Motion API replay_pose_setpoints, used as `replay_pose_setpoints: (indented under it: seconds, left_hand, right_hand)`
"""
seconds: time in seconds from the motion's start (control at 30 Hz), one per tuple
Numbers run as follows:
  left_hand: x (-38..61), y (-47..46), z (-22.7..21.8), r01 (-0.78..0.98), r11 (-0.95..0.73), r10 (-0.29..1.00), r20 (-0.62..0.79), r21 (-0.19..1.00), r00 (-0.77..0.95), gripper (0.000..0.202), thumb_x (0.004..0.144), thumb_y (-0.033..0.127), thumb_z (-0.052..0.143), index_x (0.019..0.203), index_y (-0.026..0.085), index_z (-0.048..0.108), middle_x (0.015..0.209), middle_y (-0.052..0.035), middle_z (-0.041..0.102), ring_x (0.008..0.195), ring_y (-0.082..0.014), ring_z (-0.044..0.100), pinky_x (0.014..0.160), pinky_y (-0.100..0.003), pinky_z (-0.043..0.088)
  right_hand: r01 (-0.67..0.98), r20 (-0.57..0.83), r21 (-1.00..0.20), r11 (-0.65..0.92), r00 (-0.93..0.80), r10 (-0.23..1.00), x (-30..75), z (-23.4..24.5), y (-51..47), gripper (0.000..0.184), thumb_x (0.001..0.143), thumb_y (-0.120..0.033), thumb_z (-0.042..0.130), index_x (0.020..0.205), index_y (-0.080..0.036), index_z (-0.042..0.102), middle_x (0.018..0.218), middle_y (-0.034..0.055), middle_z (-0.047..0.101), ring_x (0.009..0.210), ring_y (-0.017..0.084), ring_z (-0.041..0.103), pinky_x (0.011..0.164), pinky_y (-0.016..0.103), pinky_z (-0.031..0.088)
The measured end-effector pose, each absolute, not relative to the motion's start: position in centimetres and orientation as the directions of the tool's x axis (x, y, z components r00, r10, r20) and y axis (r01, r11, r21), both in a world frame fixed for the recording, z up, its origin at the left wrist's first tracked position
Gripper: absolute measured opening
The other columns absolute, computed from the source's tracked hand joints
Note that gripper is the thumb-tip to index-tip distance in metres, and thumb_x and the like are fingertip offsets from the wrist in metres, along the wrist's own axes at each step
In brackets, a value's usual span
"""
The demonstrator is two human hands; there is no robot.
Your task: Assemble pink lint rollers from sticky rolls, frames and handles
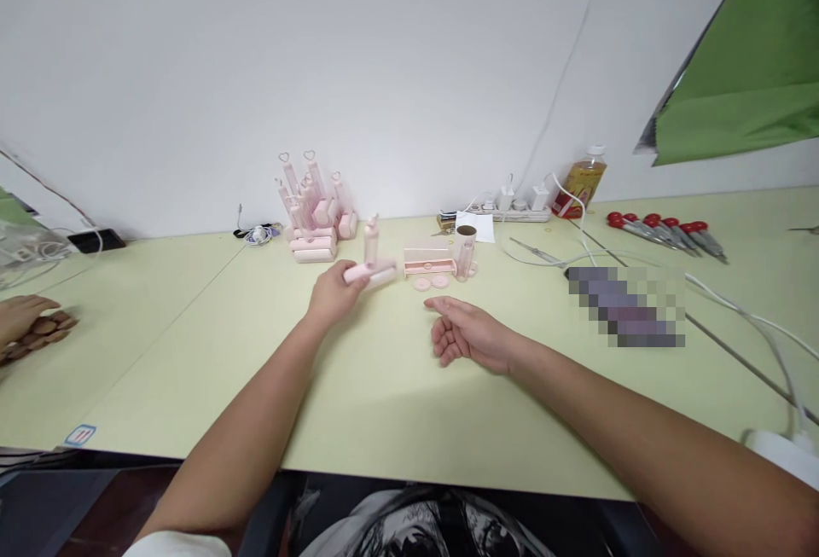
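Note:
My left hand (333, 293) is closed around a pink tube-shaped part (369, 272) lying low over the pale green table (384, 395). A pink bottle (371, 240) stands just behind it. My right hand (464, 333) rests on the table with its palm up and fingers loosely curled, holding nothing. In front of it lie two small pink discs (431, 282), a pink tray-like piece (428, 260) and a clear tube (467, 258). A stack of pink parts with heart-topped rods (313, 211) stands at the back.
A brown roll (465, 237), a power strip with plugs (512, 209), a bottle of yellow liquid (583, 180) and several red-handled tools (665, 231) line the back right. White cables (735, 305) cross the right side. Another person's hand (22, 318) rests at the far left.

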State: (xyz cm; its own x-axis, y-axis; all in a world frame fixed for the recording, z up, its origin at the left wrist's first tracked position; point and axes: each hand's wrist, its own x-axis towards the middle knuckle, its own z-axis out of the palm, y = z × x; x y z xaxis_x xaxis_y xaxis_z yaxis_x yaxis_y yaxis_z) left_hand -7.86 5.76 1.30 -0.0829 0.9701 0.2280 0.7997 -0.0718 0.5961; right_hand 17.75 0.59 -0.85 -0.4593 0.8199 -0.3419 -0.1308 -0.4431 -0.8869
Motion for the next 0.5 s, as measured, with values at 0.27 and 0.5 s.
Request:
replay_pose_setpoints:
  seconds: [0.27, 0.5]
  left_hand:
    - [-13.5, 7.6, 2.1, 0.504, 0.194, 0.827, 0.136, 0.842, -0.545, 0.043, 0.073, 0.040, 0.066, 0.109, 0.017, 0.065, 0.097, -0.0107, 0.068, 0.062, -0.0192, 0.064, 0.051, -0.032, 0.054]
    - [-20.5, 6.8, 3.5, 0.212, 0.186, 0.588, 0.064, 0.959, -0.806, 0.043, 0.077, 0.039, 0.063, 0.111, 0.012, 0.059, 0.087, -0.0104, 0.064, 0.052, -0.0132, 0.059, 0.045, -0.028, 0.053]
  right_hand:
    - [-0.033, -0.332, -0.915, -0.401, -0.503, 0.798, 17.6, -1.2, 0.6, 0.026, 0.094, -0.034, 0.051, 0.115, -0.019, 0.049, 0.063, -0.0008, 0.061, 0.056, 0.014, 0.062, 0.052, 0.029, 0.056]
    - [0.034, -0.303, -0.941, -0.335, -0.519, 0.799, 17.4, -1.3, 0.6, 0.030, 0.088, -0.032, 0.061, 0.113, -0.019, 0.052, 0.063, -0.0017, 0.059, 0.056, 0.013, 0.061, 0.051, 0.027, 0.057]
